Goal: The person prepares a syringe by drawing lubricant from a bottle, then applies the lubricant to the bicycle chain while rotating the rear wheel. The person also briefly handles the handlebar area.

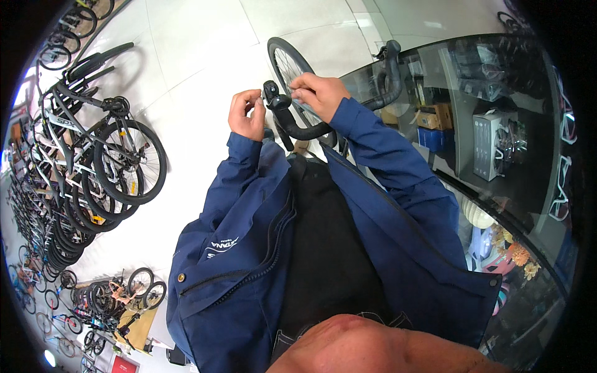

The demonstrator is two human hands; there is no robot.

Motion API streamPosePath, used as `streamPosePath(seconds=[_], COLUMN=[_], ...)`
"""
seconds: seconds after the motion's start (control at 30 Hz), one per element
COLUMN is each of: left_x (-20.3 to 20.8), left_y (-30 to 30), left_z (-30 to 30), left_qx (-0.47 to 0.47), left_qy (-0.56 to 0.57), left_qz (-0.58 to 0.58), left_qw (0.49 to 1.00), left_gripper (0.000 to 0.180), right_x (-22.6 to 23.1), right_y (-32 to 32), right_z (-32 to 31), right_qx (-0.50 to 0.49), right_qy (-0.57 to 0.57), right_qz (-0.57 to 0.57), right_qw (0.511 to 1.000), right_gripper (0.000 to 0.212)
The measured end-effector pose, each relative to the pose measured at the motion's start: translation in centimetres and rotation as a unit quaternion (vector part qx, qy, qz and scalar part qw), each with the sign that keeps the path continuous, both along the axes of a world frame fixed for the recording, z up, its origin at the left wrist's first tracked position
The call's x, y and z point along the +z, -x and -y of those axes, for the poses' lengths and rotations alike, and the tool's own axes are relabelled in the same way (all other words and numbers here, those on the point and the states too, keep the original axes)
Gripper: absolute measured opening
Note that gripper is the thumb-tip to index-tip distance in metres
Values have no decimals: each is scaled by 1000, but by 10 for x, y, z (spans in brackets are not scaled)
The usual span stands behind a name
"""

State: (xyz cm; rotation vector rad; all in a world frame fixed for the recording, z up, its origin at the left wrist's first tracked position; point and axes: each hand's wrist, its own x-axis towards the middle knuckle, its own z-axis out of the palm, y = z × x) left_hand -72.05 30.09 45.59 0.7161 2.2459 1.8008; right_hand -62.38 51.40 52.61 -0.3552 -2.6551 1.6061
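A black drop handlebar (309, 132) of a road bike stands in front of me, with its front wheel (287, 59) beyond it. My left hand (245, 117) is just left of the near brake hood (272, 91), thumb and fingers pinched together. On the other side of that hood, my right hand (321, 96) also has its thumb and fingers drawn together, above the bar and wheel. Anything between either hand's fingertips is too small to make out. The handlebar's other drop (392, 71) curves up at the right, against the glass counter.
A dark glass display counter (429, 59) runs along my right, with a white box (488, 146), a blue box (431, 139) and helmets inside. A long row of parked bicycles (124, 158) fills the left side. Pale floor tiles (193, 37) lie between.
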Motion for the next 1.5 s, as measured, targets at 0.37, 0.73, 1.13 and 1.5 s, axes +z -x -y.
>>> streamPosePath(seconds=[0.37, 0.73, 1.13, 1.5], left_x=[2, 4, 21, 19], left_y=[6, 8, 21, 23], left_z=[-7, -6, -12, -12], left_qx=[13, -6, -50, -60], left_qy=[-33, -36, -16, -18], left_qz=[-9, 1, -66, -65], left_qw=[999, 999, 996, 996], left_gripper=[18, 18, 24, 25], right_x=[-12, -18, -15, -12], right_y=[16, 14, 25, 19], right_z=[15, 16, 6, 10], right_qx=[-17, -20, -5, -9], right_qy=[-53, -33, -55, -46], right_qz=[-36, -32, -71, -47], right_qw=[998, 999, 996, 998], right_gripper=[16, 15, 13, 12])
